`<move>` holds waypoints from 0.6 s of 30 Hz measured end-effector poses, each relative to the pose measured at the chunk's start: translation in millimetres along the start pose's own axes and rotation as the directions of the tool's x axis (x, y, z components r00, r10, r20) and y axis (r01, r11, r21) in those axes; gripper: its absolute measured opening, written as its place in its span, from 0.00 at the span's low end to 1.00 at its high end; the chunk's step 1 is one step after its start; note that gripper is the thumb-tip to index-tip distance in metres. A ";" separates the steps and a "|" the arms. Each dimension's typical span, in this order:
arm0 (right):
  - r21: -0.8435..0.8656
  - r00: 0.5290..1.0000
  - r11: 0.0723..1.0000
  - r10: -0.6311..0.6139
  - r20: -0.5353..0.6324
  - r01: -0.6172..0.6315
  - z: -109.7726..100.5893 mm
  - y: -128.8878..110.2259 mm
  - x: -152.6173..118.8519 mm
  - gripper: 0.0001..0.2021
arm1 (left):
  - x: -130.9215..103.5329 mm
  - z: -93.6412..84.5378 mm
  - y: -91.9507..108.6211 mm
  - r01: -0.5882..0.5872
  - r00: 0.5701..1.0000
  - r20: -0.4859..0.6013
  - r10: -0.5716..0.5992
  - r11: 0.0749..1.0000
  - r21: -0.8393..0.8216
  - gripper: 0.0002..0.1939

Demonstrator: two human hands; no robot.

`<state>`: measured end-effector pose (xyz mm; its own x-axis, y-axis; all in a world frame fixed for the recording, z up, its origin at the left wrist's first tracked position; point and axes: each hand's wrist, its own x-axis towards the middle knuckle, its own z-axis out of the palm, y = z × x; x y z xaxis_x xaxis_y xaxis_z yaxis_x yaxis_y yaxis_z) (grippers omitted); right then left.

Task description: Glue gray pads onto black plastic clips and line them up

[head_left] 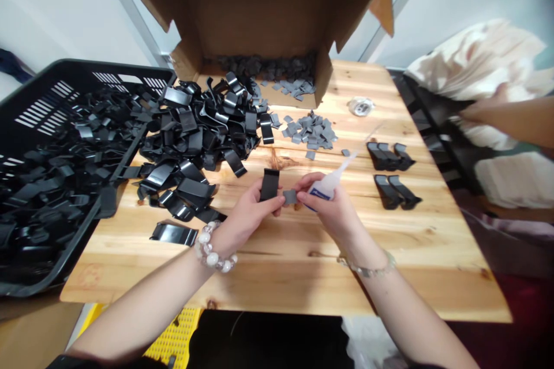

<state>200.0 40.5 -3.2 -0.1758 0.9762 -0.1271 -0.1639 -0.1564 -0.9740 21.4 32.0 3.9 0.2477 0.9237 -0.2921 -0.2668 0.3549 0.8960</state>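
Black metal clip was pinched upright in the left hand, over the wooden table. Right hand gripped a glue bottle and pinched a grey pad just beside the clip. Farther back lay loose clips, grey pads, finished clips, a cardboard box.

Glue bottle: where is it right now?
In the head view, the glue bottle is in the right hand, just right of table centre, nozzle pointing up-right, beside the small grey pad and the black clip in the left hand.
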 end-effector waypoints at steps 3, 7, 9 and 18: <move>-0.030 1.000 0.999 0.020 0.012 -0.020 0.9 -0.4 0.0 0.15 | -0.5 1.1 -0.3 -0.017 1.000 -0.017 0.018 0.999 0.049 0.15; -0.054 0.998 0.997 0.056 -0.016 -0.057 -0.2 -0.7 -0.6 0.16 | -1.7 1.4 -0.2 -0.017 1.000 -0.022 0.019 0.997 0.081 0.15; -0.047 0.997 0.997 0.066 -0.026 -0.067 -1.0 -0.8 -1.0 0.17 | -2.0 0.8 -0.3 -0.011 1.000 -0.012 0.012 0.997 0.077 0.15; -0.042 0.997 0.996 0.075 -0.025 -0.076 -0.4 -3.6 -2.1 0.15 | -0.3 -3.2 -5.2 -0.013 0.999 0.033 0.011 0.999 0.049 0.15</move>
<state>201.4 39.1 0.5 -0.1632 0.9651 -0.2047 -0.1096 -0.2240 -0.9684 19.7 30.3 -1.8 0.2756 0.9224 -0.2707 -0.2238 0.3354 0.9151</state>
